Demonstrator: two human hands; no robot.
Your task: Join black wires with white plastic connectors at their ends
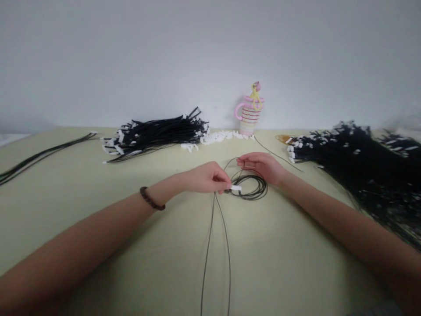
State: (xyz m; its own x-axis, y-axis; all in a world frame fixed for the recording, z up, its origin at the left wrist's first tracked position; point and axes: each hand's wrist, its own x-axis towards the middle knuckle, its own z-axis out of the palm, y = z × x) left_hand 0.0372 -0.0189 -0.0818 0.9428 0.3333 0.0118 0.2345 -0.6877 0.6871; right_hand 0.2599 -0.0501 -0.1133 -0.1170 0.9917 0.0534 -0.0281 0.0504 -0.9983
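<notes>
My left hand (205,177), with a dark bead bracelet at the wrist, is closed in a pinch on a thin black cord (250,186) where a small white tag (236,188) sits. The cord is wound into a small coil on the pale table (98,210), and two strands trail from the pinch toward me. My right hand (261,166) is closed on the far side of the coil, fingers curled around a loop of the same cord.
A bundle of black cords with white tags (154,134) lies at the back left, with loose white tags (220,137) beside it. A large pile of cords (362,162) fills the right. A pink striped cup (250,112) stands by the wall. More cords (42,153) lie far left.
</notes>
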